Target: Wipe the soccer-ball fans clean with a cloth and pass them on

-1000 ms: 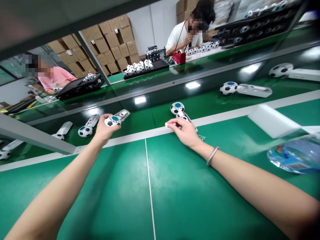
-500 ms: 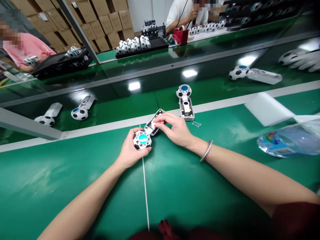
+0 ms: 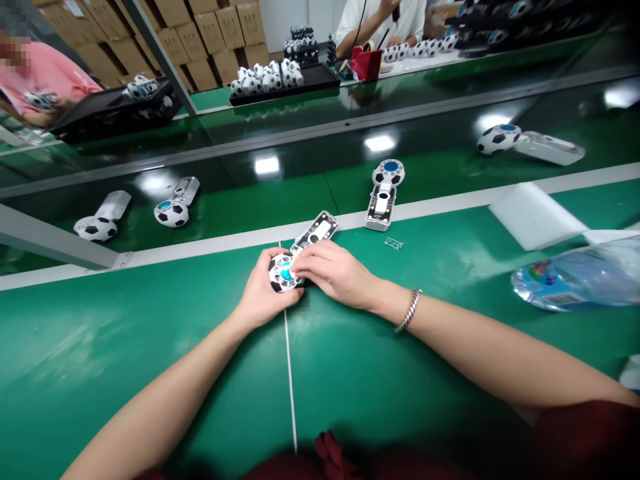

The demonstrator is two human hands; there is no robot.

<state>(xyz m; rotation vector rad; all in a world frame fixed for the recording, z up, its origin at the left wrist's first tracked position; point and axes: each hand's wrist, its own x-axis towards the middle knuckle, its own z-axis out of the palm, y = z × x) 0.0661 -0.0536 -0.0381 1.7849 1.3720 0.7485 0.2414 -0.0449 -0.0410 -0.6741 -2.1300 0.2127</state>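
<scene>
My left hand (image 3: 263, 287) is wrapped round the ball-shaped head of a football-patterned handheld device (image 3: 277, 275), which has a pale blue disc in its middle. Its rectangular handle (image 3: 325, 227) points away to the upper right, open-faced, with a dark board and a white piece inside. My right hand (image 3: 340, 273) has its fingertips pinched together at the right side of the blue disc. Whatever sits between those fingertips is hidden. Just beyond, another such device (image 3: 383, 200) lies across the belt's near rail, its board also exposed.
More football-patterned devices (image 3: 173, 213) lie on the green belt (image 3: 300, 190) to left and right. A plastic bottle (image 3: 575, 277) and white foam sheet (image 3: 537, 217) are on the right. Across the belt are a black tray (image 3: 320, 79) of balls and two people. A metal post (image 3: 55, 243) stands left.
My right hand has moved from the handle's inside to the blue disc on the head. The devices on the belt have shifted rightward. My left hand keeps its hold.
</scene>
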